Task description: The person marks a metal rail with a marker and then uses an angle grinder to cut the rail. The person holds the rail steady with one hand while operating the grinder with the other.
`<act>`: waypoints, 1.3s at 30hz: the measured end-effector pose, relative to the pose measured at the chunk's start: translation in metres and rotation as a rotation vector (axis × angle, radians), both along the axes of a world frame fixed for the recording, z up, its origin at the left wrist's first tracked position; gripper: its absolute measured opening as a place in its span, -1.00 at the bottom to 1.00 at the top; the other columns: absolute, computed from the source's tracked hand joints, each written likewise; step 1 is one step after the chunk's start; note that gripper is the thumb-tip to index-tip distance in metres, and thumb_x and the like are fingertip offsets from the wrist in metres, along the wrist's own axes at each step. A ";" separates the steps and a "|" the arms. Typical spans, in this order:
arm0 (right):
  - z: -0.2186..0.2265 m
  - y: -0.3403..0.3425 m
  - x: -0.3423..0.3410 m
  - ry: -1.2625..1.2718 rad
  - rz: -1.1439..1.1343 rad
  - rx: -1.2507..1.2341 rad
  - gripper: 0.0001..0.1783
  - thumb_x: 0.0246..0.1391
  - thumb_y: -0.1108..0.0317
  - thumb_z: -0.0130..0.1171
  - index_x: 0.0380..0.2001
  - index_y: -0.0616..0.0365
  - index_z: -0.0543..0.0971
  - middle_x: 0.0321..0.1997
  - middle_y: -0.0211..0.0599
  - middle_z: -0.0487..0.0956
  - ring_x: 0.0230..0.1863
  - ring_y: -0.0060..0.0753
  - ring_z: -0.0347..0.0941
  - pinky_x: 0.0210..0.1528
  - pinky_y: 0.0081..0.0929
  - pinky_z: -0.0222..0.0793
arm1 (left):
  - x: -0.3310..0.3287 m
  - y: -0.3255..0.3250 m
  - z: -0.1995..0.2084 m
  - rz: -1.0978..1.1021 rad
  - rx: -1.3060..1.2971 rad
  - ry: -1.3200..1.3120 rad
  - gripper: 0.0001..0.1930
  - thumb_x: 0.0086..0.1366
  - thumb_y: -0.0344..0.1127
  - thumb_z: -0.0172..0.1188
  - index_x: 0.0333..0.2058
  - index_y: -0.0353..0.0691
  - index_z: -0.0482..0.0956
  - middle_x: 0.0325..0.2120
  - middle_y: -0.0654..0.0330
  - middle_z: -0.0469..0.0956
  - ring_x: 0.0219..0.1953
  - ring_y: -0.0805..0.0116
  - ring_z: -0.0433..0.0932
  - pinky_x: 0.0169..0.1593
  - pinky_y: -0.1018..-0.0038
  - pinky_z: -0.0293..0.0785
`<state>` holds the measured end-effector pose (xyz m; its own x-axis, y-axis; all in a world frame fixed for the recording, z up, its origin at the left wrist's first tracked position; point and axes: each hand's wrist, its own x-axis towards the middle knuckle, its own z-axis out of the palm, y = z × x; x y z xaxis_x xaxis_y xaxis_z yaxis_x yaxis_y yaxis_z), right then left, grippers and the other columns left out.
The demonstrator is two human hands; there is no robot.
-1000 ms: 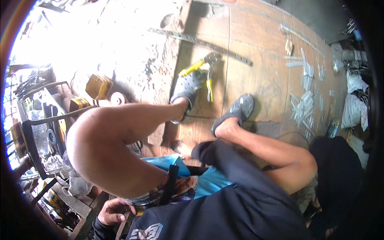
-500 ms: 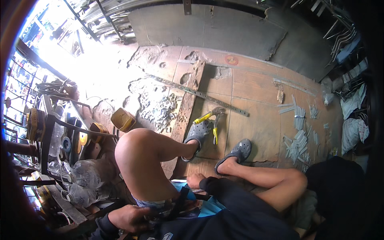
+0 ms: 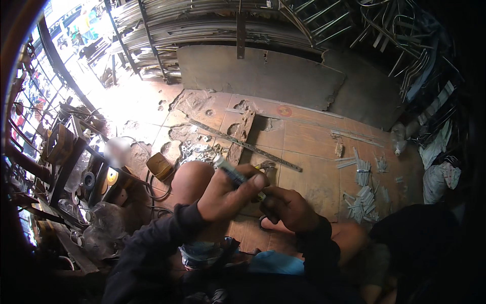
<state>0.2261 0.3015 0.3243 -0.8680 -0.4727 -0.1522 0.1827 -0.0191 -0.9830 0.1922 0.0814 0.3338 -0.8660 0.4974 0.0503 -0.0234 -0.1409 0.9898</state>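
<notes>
Along the left edge of the floor (image 3: 314, 185) there are clear bottles (image 3: 106, 218), and to the right of them a tan box (image 3: 160, 166). Next comes a heap of small pale bits (image 3: 200, 149), lying on the floor just left of a rough plank (image 3: 244, 126). In front of these, raised above the floor, the left hand (image 3: 221, 195) is closed around a slim tube (image 3: 234, 176); the thumb lies along it and the pale end points up and to the left. A long bar (image 3: 253, 147) with holes lies across the plank, and pliers (image 3: 269, 164) are partly hidden behind the hands. To the right of the tube, the right hand (image 3: 289, 206) has its fingers bent nearly together at the lower end of it; whether they pinch this end, or hold some other piece, I cannot tell. I judge that the step in hand is a two-handed handling of the tube at this lower end, so the next move calls for a firm left grip and exact right fingertips. Toward the right edge of the floor lie loose pale strips (image 3: 363, 202) with a bundle (image 3: 363, 175) beyond them, and past that edge a whitish sack (image 3: 439, 182).
</notes>
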 end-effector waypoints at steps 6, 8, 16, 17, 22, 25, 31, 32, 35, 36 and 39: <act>-0.025 -0.010 0.029 0.301 -0.145 0.353 -0.70 0.46 0.20 0.07 -0.01 0.20 0.59 -0.35 -0.39 0.63 -0.51 -0.68 0.39 -0.45 -0.61 0.36 | -0.035 0.000 0.034 0.400 0.000 0.107 -0.69 0.56 -0.12 0.06 -0.28 -0.24 0.53 -0.62 0.38 0.38 -0.58 0.54 0.43 -0.52 0.54 0.40; -0.044 -0.012 0.042 0.322 -0.225 0.509 -0.73 0.45 0.21 0.09 -0.08 0.19 0.62 -0.38 -0.39 0.61 -0.51 -0.67 0.40 -0.46 -0.61 0.37 | -0.068 -0.032 0.053 0.625 0.530 -0.149 -0.69 0.59 -0.15 0.01 -0.38 -0.13 0.50 -0.69 0.43 0.27 -0.71 0.58 0.27 -0.59 0.59 0.31; -0.058 0.015 0.034 -0.121 -0.440 -0.147 -0.68 0.41 0.30 0.16 0.10 0.20 0.42 -0.37 -0.37 0.54 -0.46 -0.69 0.38 -0.40 -0.66 0.34 | -0.086 -0.008 -0.010 0.500 0.344 0.030 -0.73 0.47 -0.23 0.14 -0.04 -0.32 0.54 -0.42 0.23 0.50 -0.40 0.49 0.47 -0.36 0.53 0.40; -0.056 0.015 0.032 -0.117 -0.477 -0.136 -0.70 0.40 0.32 0.18 0.08 0.20 0.42 -0.35 -0.36 0.55 -0.46 -0.70 0.37 -0.40 -0.67 0.34 | -0.084 -0.007 -0.016 0.411 0.420 -0.228 -0.75 0.43 -0.25 0.16 -0.06 -0.30 0.56 -0.40 0.24 0.51 -0.39 0.48 0.47 -0.33 0.54 0.39; -0.052 0.010 0.024 -0.067 -0.500 -0.204 -0.70 0.35 0.39 0.24 0.05 0.18 0.42 -0.26 -0.36 0.58 -0.43 -0.74 0.36 -0.39 -0.69 0.32 | -0.065 -0.007 -0.022 0.157 0.253 -0.265 -0.78 0.34 -0.23 0.22 -0.24 -0.31 0.59 -0.54 0.27 0.47 -0.51 0.49 0.41 -0.41 0.50 0.36; -0.053 0.002 0.022 -0.064 -0.510 -0.266 -0.70 0.34 0.44 0.21 0.08 0.20 0.45 -0.22 -0.35 0.59 -0.38 -0.71 0.38 -0.34 -0.67 0.33 | -0.055 -0.001 -0.023 0.080 0.156 -0.312 -0.79 0.30 -0.26 0.22 -0.28 -0.32 0.59 -0.53 0.26 0.47 -0.51 0.50 0.41 -0.42 0.50 0.37; -0.046 -0.004 0.014 -0.026 -0.480 -0.290 -0.65 0.35 0.37 0.25 0.11 0.21 0.46 -0.18 -0.29 0.62 -0.37 -0.68 0.40 -0.30 -0.64 0.38 | -0.055 0.009 -0.014 -0.038 0.027 -0.179 -0.81 0.26 -0.36 0.24 -0.26 -0.40 0.58 -0.43 0.25 0.53 -0.43 0.57 0.46 -0.37 0.51 0.40; -0.046 -0.004 0.013 -0.021 -0.476 -0.280 -0.65 0.35 0.36 0.25 0.11 0.21 0.46 -0.18 -0.29 0.62 -0.37 -0.67 0.41 -0.30 -0.64 0.39 | -0.055 0.010 -0.013 -0.039 0.029 -0.191 -0.82 0.25 -0.37 0.24 -0.26 -0.39 0.58 -0.43 0.26 0.52 -0.44 0.57 0.46 -0.38 0.52 0.40; -0.046 -0.007 0.015 -0.011 -0.456 -0.260 -0.64 0.36 0.29 0.25 0.11 0.20 0.47 -0.18 -0.34 0.64 -0.38 -0.71 0.42 -0.30 -0.65 0.40 | -0.053 0.012 -0.013 -0.033 -0.014 -0.161 -0.83 0.27 -0.39 0.23 -0.25 -0.39 0.58 -0.43 0.27 0.53 -0.45 0.57 0.47 -0.39 0.54 0.39; -0.047 -0.007 0.016 -0.007 -0.450 -0.254 -0.63 0.36 0.26 0.25 0.10 0.19 0.47 -0.19 -0.36 0.65 -0.38 -0.73 0.42 -0.31 -0.66 0.40 | -0.052 0.011 -0.013 -0.038 -0.036 -0.122 -0.83 0.29 -0.39 0.23 -0.23 -0.39 0.58 -0.43 0.27 0.54 -0.45 0.57 0.48 -0.40 0.54 0.40; -0.052 -0.008 0.019 -0.018 -0.434 -0.350 -0.67 0.40 0.28 0.20 0.10 0.19 0.46 -0.22 -0.34 0.64 -0.43 -0.69 0.44 -0.37 -0.65 0.40 | -0.046 0.008 -0.009 -0.160 -0.012 -0.195 -0.81 0.35 -0.35 0.25 -0.18 -0.38 0.59 -0.41 0.23 0.58 -0.43 0.54 0.54 -0.40 0.56 0.43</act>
<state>0.2449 0.2937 0.2724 -0.9930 -0.0975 -0.0670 0.1021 -0.4213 -0.9011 0.1458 0.0894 0.3245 -0.7689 0.6287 -0.1166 -0.2350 -0.1082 0.9659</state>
